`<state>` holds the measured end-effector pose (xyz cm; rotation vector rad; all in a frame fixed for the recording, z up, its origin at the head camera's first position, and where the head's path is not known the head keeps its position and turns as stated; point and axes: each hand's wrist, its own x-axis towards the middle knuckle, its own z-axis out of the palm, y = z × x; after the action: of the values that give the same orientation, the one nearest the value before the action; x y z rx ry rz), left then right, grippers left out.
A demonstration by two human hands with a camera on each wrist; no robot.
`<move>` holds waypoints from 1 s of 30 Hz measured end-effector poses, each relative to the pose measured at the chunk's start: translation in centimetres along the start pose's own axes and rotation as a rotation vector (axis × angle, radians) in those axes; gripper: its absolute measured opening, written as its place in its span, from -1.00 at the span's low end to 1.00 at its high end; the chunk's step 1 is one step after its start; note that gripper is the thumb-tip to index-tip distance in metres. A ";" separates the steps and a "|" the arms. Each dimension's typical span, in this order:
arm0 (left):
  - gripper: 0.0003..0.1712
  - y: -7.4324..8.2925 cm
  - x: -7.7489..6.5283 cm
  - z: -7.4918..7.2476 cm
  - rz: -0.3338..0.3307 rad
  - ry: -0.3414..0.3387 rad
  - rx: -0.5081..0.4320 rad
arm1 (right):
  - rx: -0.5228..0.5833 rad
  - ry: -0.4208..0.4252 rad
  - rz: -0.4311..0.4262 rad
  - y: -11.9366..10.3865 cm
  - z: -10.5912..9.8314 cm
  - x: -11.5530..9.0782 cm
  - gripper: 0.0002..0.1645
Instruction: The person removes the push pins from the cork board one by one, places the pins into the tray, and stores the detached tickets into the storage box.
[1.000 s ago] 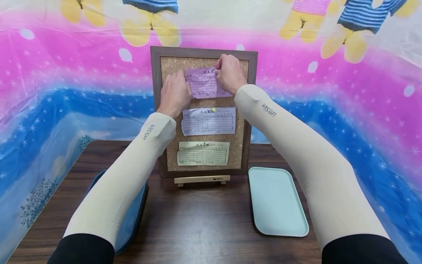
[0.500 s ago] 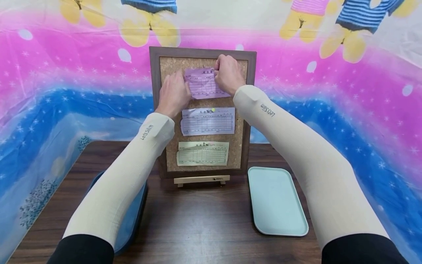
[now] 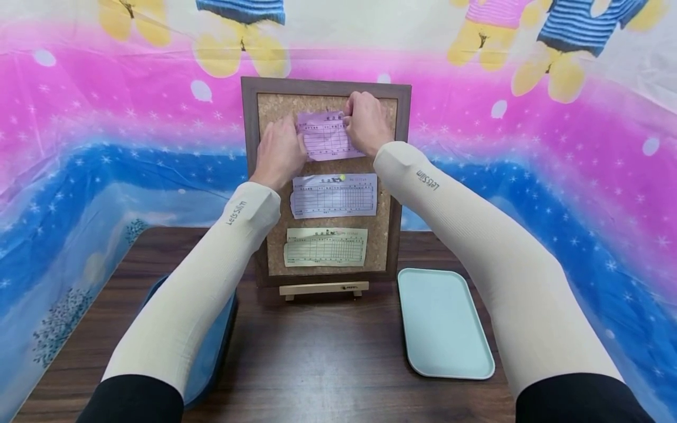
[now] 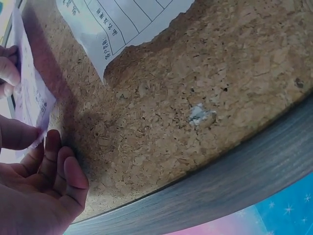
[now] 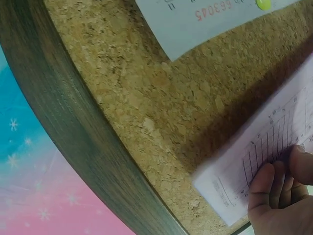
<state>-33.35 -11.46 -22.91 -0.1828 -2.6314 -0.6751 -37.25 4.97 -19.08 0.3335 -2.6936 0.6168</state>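
A purple printed slip (image 3: 325, 136) lies at the top of a framed cork board (image 3: 382, 235). My left hand (image 3: 280, 151) pinches its left edge between thumb and fingers; in the left wrist view that edge stands off the cork. At the slip's upper right, my right hand (image 3: 366, 124) has its fingers curled close against the paper's front. Whatever sits between those fingertips is hidden. Below hang a white-blue slip (image 3: 333, 198) with a yellow-green pushpin (image 3: 342, 177) at its top, and a yellow-green slip (image 3: 325, 249).
A small wooden easel (image 3: 324, 288) supports the board on the dark wooden table (image 3: 312, 352). To the right lies a pale green tray (image 3: 446, 323). A blue tray (image 3: 211, 352) sits partly under the left forearm. Behind everything hangs a printed cloth (image 3: 529, 147).
Both hands stay at the purple slip, with hardly any movement. Slightly less of the slip's lower right corner shows past the right wrist, and the whole view has shifted a little.
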 end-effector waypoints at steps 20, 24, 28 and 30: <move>-0.58 -0.2 0.0 -0.3 -0.038 0.058 -0.035 | 0.104 0.049 -0.218 1.5 0.5 -0.4 -0.94; -0.60 -0.5 -0.1 -0.3 -0.049 0.073 -0.033 | 0.157 -0.003 -0.271 2.0 0.1 -0.6 -0.95; -0.63 -0.9 -0.1 -0.4 -0.060 0.082 -0.025 | 0.215 -0.053 -0.318 2.2 -0.5 -0.8 -0.94; -0.64 -1.0 0.0 -0.6 -0.061 0.084 -0.024 | 0.231 -0.066 -0.340 2.3 -0.7 -0.8 -0.95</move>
<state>-33.37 -12.61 -22.91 -0.0791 -2.5581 -0.7194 -37.01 7.43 -19.64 0.8642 -2.5419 0.8211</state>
